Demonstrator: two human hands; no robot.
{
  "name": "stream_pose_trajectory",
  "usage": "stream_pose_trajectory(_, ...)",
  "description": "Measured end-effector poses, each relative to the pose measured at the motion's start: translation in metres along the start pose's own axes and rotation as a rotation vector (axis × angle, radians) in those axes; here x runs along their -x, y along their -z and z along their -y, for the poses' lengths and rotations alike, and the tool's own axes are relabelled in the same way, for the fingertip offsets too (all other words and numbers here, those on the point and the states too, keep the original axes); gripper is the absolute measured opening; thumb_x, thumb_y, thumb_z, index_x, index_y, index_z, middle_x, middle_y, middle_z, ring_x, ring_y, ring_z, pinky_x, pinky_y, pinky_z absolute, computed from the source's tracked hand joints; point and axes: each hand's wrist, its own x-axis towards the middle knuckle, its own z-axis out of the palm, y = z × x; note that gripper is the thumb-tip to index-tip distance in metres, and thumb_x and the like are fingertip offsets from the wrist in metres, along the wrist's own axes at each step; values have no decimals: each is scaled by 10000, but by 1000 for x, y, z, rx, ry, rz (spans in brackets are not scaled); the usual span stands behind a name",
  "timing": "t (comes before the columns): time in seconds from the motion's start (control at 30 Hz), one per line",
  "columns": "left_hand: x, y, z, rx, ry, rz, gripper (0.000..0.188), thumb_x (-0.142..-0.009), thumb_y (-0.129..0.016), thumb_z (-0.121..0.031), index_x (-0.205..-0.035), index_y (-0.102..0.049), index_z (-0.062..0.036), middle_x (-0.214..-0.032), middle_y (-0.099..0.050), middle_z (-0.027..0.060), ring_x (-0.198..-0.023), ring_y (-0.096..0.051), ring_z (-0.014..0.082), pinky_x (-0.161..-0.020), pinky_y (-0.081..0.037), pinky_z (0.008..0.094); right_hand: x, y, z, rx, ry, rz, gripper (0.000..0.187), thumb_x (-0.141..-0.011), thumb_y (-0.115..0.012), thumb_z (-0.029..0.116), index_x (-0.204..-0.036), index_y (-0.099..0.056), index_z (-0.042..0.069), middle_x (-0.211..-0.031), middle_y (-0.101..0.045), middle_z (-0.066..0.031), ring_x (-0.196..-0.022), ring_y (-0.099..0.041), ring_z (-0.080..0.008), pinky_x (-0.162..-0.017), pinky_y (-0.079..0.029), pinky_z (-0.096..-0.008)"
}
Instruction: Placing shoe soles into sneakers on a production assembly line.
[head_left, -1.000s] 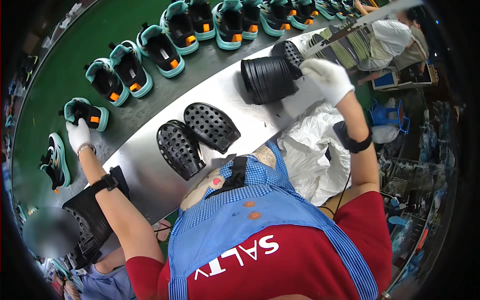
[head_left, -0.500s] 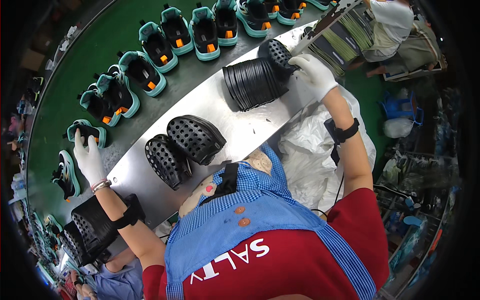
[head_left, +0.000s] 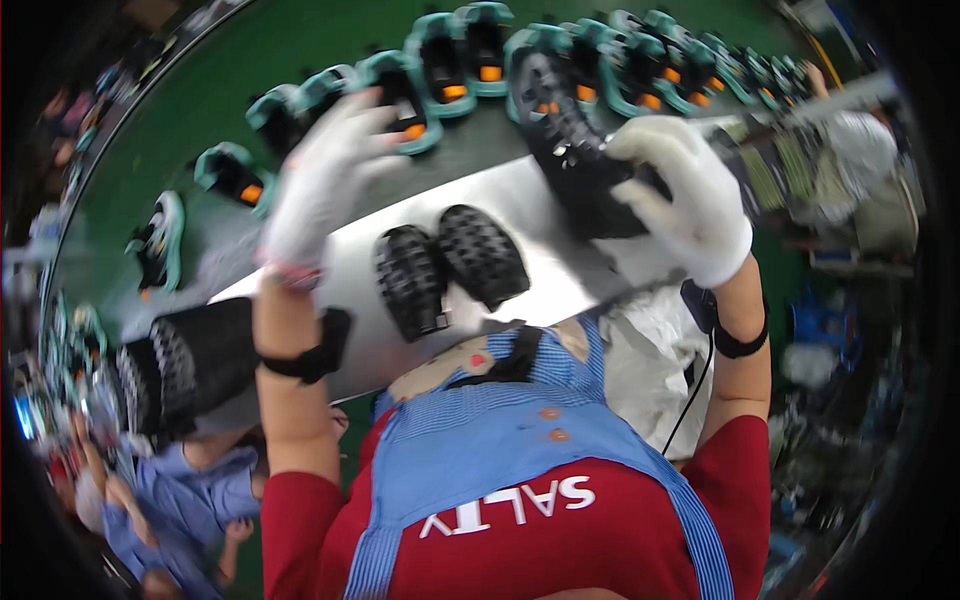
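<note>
My right hand [head_left: 685, 195], in a white glove, is raised over the metal ledge with thumb and fingers closed on a black perforated plastic piece [head_left: 545, 95]. The piece points away from me and overlaps a teal and black shoe behind it; motion blurs it. Dark stacked pieces [head_left: 610, 205] show partly below that hand. My left hand [head_left: 330, 180], also gloved and blurred, hovers above the ledge and shoe row, its fingers apart and nothing visible in them. Nearest to it is a teal and black shoe [head_left: 400, 100] with an orange heel tab.
More shoes [head_left: 645, 65] line the green surface [head_left: 330, 50]. Two black perforated stacks [head_left: 480, 255] rest on the metal ledge [head_left: 350, 365], with another stack [head_left: 200, 360] at its left end. White plastic sheeting [head_left: 655, 350] lies right of me. A person in blue [head_left: 190, 500] is at lower left.
My left hand has left the shoe at the left and risen rightward. My right hand has lifted from beside the stack, bringing up a black perforated piece. The view has shifted.
</note>
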Motion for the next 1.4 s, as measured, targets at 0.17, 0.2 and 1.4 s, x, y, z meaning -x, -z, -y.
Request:
stream_pose_trajectory(0.17, 12, -17, 6, 613, 178, -4, 585, -973, -402, -526, -1275, -470, -30, -1168, -608, 149, -1035, -618, 224, -937, -490, 366, -75, -74, 54, -260, 162, 167, 310, -777, -673, 61, -1076, -594, 49, -1062, -617, -134, -943, -614, -286, -816, -505, -350)
stream_pose_trajectory(0.2, 19, -3, 11, 584, 130, -85, 564, -970, -427, -511, -1258, -479, -29, -1145, -613, 138, -1018, -621, 218, -921, -500, 363, -86, -86, 64, -367, 54, 203, 338, -784, -688, 93, -1103, -589, 45, -1051, -627, -130, -916, -629, -257, -805, -514, -334)
stream_pose_trajectory(1.4, 2, 146, 63, -1189, 153, -590, 236, -774, -695, -295, -907, -681, -100, -891, -669, 116, -860, -637, 315, -729, -522, 419, -297, -332, 100, 322, -269, 755, 304, -841, -611, 268, -1047, -693, 59, -1096, -662, -171, -1006, -640, -328, -863, -514, -388)
